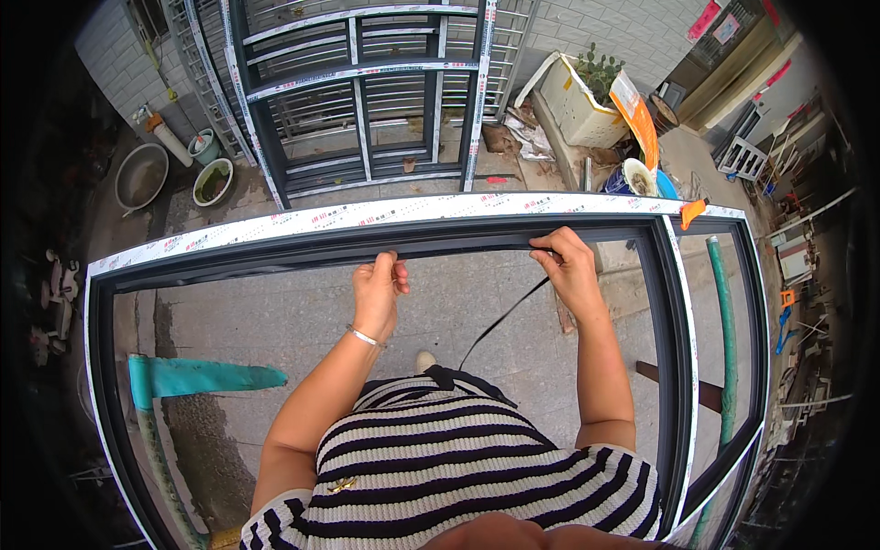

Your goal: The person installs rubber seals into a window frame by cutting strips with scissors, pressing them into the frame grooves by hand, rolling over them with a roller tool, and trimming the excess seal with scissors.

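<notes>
Paved ground (302,321) shows through the large dark frame (367,215) around your hands. Your right hand (573,266) is pinched on a thin black strip (502,318) at the rail's inner edge, slack hanging back below it; your left hand (374,289), fingers curled, touches the rail well to its left, though whether it grips the strip is unclear. Spaced this way, they seem to steady that stretch. Outward on both sides, green-wrapped supports (726,321) apparently prop the frame up; beyond your hands stand upright frames (357,73).
</notes>
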Tool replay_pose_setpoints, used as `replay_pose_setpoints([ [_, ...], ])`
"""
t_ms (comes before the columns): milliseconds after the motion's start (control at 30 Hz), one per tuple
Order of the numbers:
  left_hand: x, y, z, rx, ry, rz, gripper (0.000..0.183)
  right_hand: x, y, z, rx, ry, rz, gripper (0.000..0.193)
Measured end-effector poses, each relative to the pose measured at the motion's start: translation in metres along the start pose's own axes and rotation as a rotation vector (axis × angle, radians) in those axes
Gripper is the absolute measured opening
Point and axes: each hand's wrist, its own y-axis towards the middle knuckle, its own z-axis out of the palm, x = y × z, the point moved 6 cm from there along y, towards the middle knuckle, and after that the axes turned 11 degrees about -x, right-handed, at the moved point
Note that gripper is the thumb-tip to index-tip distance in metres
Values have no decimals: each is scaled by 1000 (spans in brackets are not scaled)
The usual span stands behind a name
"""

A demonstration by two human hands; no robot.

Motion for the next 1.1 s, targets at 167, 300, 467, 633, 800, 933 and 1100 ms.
replay_pose_setpoints([
  [167,2,2,-1,32,34,86,25,3,0,-4,-46,-40,-56,17],
  [300,-1,4,-2,80,49,146,29,-4,-4,-2,-46,0,-88,14],
  [467,-1,6,-8,71,47,168,26,-41,-24,6,349,132,224,24],
  [633,2,7,-7,71,11,185,24,-112,-79,-85,833,254,803,31],
  [800,4,7,-9,51,23,198,26,-63,-23,-197,421,218,697,18],
  [933,9,5,-3,116,-76,202,25,-61,28,-177,264,-305,216,11],
  [1100,43,-30,58,312,287,173,25,-89,36,-135,141,-554,-48,11],
])
